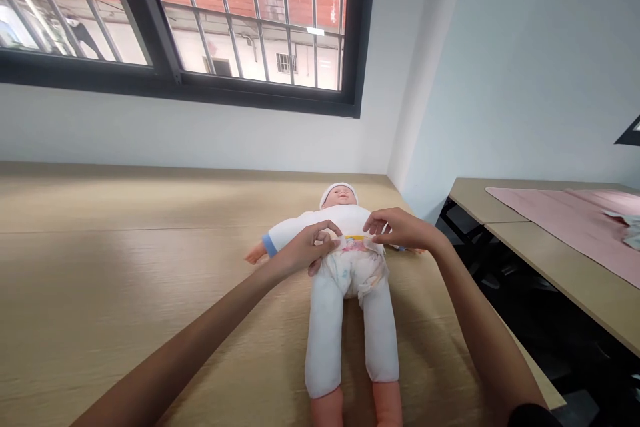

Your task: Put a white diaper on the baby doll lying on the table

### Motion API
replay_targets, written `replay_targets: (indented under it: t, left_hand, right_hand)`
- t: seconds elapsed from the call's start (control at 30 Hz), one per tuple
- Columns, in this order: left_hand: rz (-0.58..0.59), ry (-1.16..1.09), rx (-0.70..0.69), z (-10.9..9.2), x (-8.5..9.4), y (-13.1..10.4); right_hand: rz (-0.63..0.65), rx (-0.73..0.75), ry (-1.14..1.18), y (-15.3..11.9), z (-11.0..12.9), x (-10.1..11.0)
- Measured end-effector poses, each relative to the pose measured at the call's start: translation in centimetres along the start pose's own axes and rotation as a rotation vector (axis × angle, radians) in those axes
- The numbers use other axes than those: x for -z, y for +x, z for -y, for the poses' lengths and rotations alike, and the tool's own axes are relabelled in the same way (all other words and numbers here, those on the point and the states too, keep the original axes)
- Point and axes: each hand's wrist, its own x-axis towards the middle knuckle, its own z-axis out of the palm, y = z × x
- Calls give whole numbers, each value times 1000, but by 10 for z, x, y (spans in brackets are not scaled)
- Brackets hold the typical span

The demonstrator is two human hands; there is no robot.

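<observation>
A baby doll with a soft white body and a white cap lies on its back on the wooden table, legs toward me. Around its hips is a white diaper with a coloured print and a yellow strip at the waist. My left hand pinches the diaper's waist edge on the left side, thumb and index finger close together. Over the other side of the waist, my right hand has bent fingers with a gap between thumb and fingertips. It holds nothing that I can see.
The wooden table stands against the wall under a barred window. Across a gap on the right is a second table with a pink cloth on it. Folded light fabric lies at its far right.
</observation>
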Motion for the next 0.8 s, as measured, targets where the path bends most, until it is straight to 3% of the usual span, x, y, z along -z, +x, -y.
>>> replay_targets:
  t: [0.17,0.5,0.6,0.8]
  left_hand:
    - [-11,-6,-22,1,-1,1]
    - [-24,17,74,-10,-3,-4]
    - [-64,61,25,-8,-7,-5]
    - [-192,361,-153,-7,-14,-8]
  right_hand:
    - [93,-16,5,5,-9,-4]
    - [84,23,-5,3,1,-2]
    - [85,3,-12,2,4,-2]
    - [65,15,-56,2,8,-2]
